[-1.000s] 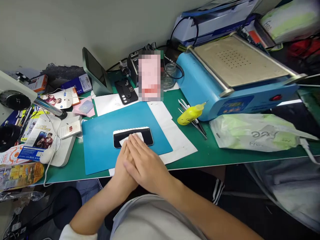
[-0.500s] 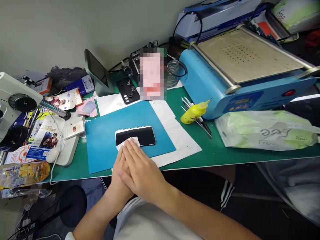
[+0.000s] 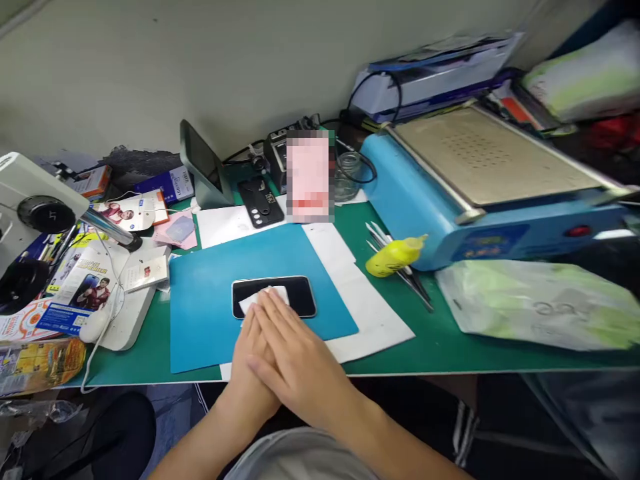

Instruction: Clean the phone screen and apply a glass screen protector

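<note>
A phone [image 3: 302, 297] with a black screen and light frame lies face up on a blue mat [image 3: 205, 293]. On its left half rests a folded white wipe [image 3: 280, 292]. My right hand [image 3: 300, 360] lies across my left hand, fingers straight and pressed together, their tips on the wipe. Underneath, my left hand [image 3: 245, 360] points at the same spot; its fingers are partly covered, and it too presses the wipe against the screen. A black phone back [image 3: 260, 202] with camera holes lies beyond the mat.
White paper [image 3: 385, 327] sticks out under the mat. To the right are a yellow bottle [image 3: 395, 257], thin tools [image 3: 420, 293], a blue heating-plate machine [image 3: 425, 207] and a tissue pack [image 3: 530, 303]. A microscope stand [image 3: 130, 317] and packaging crowd the left.
The view has tilted up, so the table sits lower in the picture. Both hands and the wipe have shifted slightly further onto the phone's screen.
</note>
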Available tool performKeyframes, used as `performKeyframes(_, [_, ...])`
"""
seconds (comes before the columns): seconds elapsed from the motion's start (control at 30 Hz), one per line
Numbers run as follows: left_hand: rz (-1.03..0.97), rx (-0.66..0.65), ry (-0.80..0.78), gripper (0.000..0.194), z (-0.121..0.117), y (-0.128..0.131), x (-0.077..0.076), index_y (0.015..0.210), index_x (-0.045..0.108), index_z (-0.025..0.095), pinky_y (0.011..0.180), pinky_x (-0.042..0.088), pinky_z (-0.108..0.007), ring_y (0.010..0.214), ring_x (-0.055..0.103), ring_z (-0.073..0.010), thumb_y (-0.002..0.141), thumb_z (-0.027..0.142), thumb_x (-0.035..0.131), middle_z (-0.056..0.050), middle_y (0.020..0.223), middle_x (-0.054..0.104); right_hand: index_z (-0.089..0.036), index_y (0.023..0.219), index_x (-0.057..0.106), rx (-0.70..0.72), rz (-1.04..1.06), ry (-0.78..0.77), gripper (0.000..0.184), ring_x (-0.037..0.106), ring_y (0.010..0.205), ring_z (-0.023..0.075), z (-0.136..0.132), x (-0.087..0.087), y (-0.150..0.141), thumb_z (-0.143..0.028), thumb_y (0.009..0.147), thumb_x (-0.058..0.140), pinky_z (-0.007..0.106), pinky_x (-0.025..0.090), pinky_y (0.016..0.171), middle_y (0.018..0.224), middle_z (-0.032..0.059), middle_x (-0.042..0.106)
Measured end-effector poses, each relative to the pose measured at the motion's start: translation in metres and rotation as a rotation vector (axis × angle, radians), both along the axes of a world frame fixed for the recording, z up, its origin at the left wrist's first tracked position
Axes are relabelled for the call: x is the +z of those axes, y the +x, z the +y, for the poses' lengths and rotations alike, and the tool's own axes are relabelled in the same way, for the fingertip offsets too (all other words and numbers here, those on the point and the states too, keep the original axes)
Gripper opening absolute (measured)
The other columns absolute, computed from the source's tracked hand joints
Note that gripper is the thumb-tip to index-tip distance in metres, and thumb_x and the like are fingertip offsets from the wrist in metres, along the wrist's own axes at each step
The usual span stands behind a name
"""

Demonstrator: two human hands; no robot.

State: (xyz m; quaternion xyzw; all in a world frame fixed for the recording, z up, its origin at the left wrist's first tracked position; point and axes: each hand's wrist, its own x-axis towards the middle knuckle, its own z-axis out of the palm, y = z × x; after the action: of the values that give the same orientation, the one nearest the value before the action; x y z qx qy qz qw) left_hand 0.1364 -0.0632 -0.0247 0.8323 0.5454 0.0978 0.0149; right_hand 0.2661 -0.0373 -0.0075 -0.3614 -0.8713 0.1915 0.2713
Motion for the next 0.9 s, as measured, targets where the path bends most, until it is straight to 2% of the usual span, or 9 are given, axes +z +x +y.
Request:
performKeyframes(0.07, [-0.048,-0.074,-0.064,0.066,0.011,0.002,0.009,0.162,0.027,0.011,0.125,0.041,-0.058,0.153,0.042,-0.0361,0.104,0.034,0.049,-0.02,0.16,0.048,-0.002,0.154,0.046,-0.001,0.052,0.001,0.065,0.043,0.151,0.0318,0.007,-0.003,0.017,-0.043,0.104,0.053,0.047,0.051,0.117,0.16,0.0195,0.046])
performKeyframes(0.13, [-0.09,-0.079,-0.096,0.056,0.021,0.001,0.021,0.156,0.036,0.01,0.126,0.04,-0.055,0.155,0.039,-0.0329,0.107,0.033,0.046,-0.018,0.163,0.045,-0.012,0.156,0.046,-0.068,0.144,0.017,0.057,0.047,0.149,0.0253,0.016,-0.008,0.033,-0.035,0.104,0.056,0.041,0.052,0.117,0.158,0.0136,0.051])
performKeyframes(0.27, [-0.185,-0.044,-0.011,0.031,0.029,-0.01,0.035,0.129,0.059,0.01,0.122,0.045,-0.053,0.156,0.035,-0.0346,0.108,0.027,0.044,-0.021,0.166,0.039,-0.022,0.15,0.052,-0.268,0.181,0.079,0.048,0.053,0.145,0.0256,0.036,-0.02,0.046,-0.027,0.103,0.058,0.044,0.052,0.116,0.15,0.0102,0.061])
performKeyframes(0.43, [-0.315,0.083,0.147,0.03,0.028,-0.032,0.03,0.135,0.054,0.015,0.12,0.048,-0.05,0.152,0.044,-0.0302,0.106,0.019,0.05,-0.018,0.158,0.051,-0.017,0.131,0.065,-0.298,0.066,0.088,0.034,0.047,0.147,0.0382,0.046,-0.033,0.037,-0.034,0.102,0.058,0.06,0.054,0.11,0.149,0.0167,0.06])
performKeyframes(0.6, [-0.251,0.085,0.112,0.038,0.036,-0.04,0.027,0.143,0.05,0.018,0.112,0.054,-0.051,0.139,0.057,-0.031,0.106,0.023,0.053,-0.014,0.146,0.062,-0.021,0.1,0.065,-0.244,0.095,0.074,0.01,0.045,0.148,0.0373,0.047,-0.027,0.03,-0.023,0.102,0.056,0.06,0.052,0.111,0.144,0.0131,0.064])
performKeyframes(0.67, [-0.228,0.043,0.078,0.042,0.04,-0.039,0.028,0.146,0.048,0.018,0.112,0.053,-0.052,0.139,0.057,-0.0316,0.106,0.026,0.054,-0.015,0.148,0.06,-0.021,0.099,0.063,-0.212,0.157,0.094,0.008,0.054,0.141,0.0337,0.046,-0.021,0.029,-0.018,0.102,0.056,0.056,0.053,0.11,0.134,0.012,0.069])
performKeyframes(0.77, [-0.239,-0.015,0.052,0.045,0.042,-0.036,0.031,0.148,0.046,0.018,0.113,0.052,-0.051,0.14,0.055,-0.031,0.106,0.028,0.055,-0.016,0.153,0.054,-0.021,0.103,0.061,-0.149,0.277,0.097,0.012,0.069,0.114,0.0239,0.042,-0.01,0.026,-0.011,0.1,0.057,0.042,0.059,0.096,0.112,0.0089,0.074])
performKeyframes(0.83, [-0.289,-0.055,0.045,0.04,0.039,-0.033,0.033,0.145,0.048,0.021,0.116,0.048,-0.051,0.138,0.056,-0.0282,0.106,0.025,0.056,-0.014,0.149,0.058,-0.021,0.103,0.06,-0.12,0.345,0.072,0.014,0.07,0.096,0.0192,0.037,-0.005,0.025,-0.008,0.1,0.055,0.035,0.06,0.084,0.1,0.0062,0.073])
performKeyframes(0.9, [-0.384,-0.071,0.031,0.027,0.035,-0.03,0.035,0.131,0.054,0.023,0.116,0.047,-0.048,0.131,0.06,-0.024,0.105,0.02,0.058,-0.01,0.137,0.065,-0.022,0.1,0.059,-0.125,0.392,0.051,0.015,0.068,0.084,0.0166,0.031,-0.001,0.024,-0.008,0.1,0.055,0.031,0.057,0.075,0.09,0.0031,0.071])
